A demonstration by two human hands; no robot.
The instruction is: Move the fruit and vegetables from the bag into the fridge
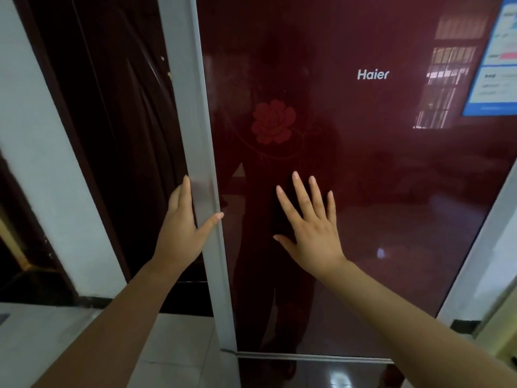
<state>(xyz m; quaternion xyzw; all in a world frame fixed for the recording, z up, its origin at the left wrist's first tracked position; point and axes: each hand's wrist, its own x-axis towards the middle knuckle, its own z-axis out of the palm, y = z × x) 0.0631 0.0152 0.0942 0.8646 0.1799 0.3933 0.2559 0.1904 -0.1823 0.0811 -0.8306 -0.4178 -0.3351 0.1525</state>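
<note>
A dark red glossy fridge door (377, 169) with a flower print and a brand name fills the view and sits shut. My left hand (181, 228) grips the door's grey left edge strip (195, 107), fingers behind the strip and thumb on the front. My right hand (310, 231) lies flat on the door front with its fingers spread and holds nothing. No bag, fruit or vegetables are in view.
A white wall pillar (56, 163) and a dark wooden panel (117, 107) stand left of the fridge. A blue-and-white label (495, 57) is stuck at the door's top right. Below a seam lies a lower door (307, 372). Pale floor tiles (167, 345) show at bottom left.
</note>
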